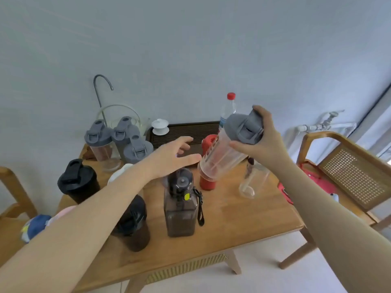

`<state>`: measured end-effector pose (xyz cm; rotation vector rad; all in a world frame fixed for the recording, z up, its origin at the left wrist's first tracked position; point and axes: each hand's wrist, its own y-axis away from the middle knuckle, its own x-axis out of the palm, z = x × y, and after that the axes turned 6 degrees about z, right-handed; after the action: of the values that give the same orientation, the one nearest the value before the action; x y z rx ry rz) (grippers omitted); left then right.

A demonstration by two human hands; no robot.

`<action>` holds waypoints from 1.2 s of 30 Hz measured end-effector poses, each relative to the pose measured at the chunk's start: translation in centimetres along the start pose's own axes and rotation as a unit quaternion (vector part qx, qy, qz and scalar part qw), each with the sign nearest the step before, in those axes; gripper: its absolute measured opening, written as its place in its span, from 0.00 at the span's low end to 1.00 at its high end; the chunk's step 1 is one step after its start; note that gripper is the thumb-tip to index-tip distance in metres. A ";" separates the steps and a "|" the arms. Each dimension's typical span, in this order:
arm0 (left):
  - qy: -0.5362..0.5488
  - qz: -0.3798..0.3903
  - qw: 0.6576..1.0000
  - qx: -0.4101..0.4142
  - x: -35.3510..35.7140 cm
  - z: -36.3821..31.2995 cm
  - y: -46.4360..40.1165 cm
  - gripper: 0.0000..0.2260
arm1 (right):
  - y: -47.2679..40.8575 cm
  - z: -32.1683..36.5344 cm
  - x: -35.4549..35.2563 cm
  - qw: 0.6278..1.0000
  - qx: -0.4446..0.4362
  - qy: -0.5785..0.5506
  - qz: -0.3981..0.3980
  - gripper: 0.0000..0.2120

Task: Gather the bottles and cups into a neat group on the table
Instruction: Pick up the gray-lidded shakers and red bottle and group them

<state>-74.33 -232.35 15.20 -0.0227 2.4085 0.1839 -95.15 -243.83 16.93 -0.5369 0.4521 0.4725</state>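
The right hand (261,142) clasped a clear shaker bottle (228,149) by its grey lid, tilted above the red bottle (208,182) at one o'clock; the left hand (171,159) hovered spread and empty. A low swing risked toppling the red bottle.

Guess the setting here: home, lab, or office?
Probably a home dining or tea corner: a wooden table with cane-backed chairs, a slatted tea tray holding a white lidded cup, and radiator pipes along the wall.
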 end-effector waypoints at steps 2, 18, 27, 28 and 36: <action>0.038 -0.024 0.998 0.036 -0.7 -1.3 -1.1 0.32 | -1.9 2.8 -1.1 0.999 -0.040 -0.003 0.006 0.41; 0.189 -0.204 0.959 0.062 -4.8 -1.3 -2.5 0.37 | -6.2 -2.3 4.9 0.964 0.137 -0.128 0.186 0.32; 0.267 -0.318 0.910 0.011 -6.8 0.5 -1.8 0.25 | -6.3 -6.7 8.9 0.965 0.202 0.102 0.132 0.32; 0.270 -0.328 0.905 0.010 -7.2 0.6 -1.8 0.24 | -6.5 -6.2 8.7 0.966 0.197 0.123 0.114 0.30; 0.237 -0.351 0.905 0.048 -12.5 2.6 -0.2 0.25 | -11.6 7.3 6.1 0.997 -0.019 0.078 -0.007 0.29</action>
<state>-63.29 -232.65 21.57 -0.9759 2.7030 -0.3108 -82.04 -246.60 23.72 -0.6164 0.5883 0.4284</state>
